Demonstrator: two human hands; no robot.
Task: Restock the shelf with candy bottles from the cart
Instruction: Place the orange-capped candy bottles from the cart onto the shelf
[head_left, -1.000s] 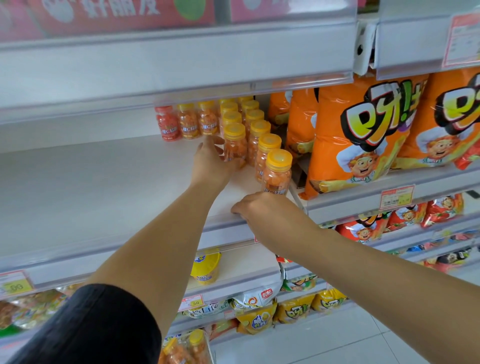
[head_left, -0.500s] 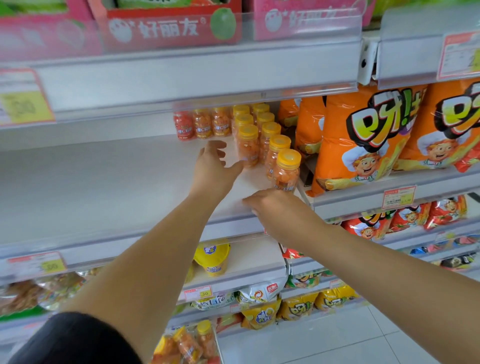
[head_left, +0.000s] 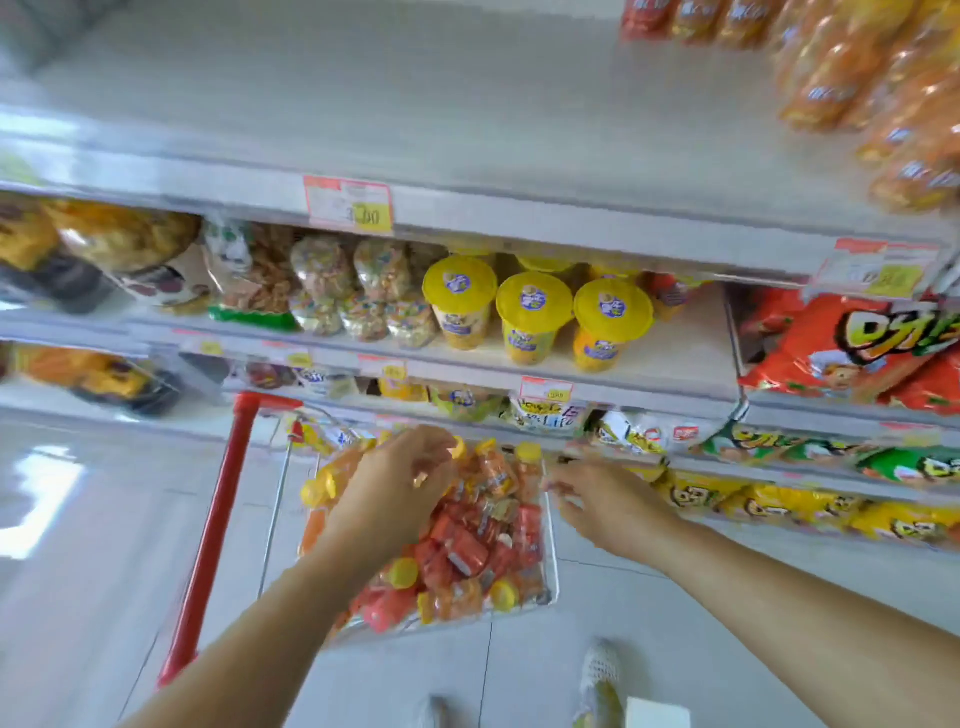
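Store aisle, cart (head_left: 221, 512) | left hand (head_left: 390, 498) curled over candy bottles (head_left: 467, 552), grip unclear | right hand (head_left: 602, 501) spread, empty

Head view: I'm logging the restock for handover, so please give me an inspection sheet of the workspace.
Surface: upper shelf mostly bare; blurred shelved bottles at its right end.
Job's things: cart below, its basket piled with loose bottles.
Clutter: white object on floor, unidentifiable.
Grippers: left hand over the pile, fingers curled, grip unclear; right hand open beside the basket's right edge.
Cables: nothing seen.
Surroundings: yellow-lidded cups, snack bags, price tags, tiled floor.
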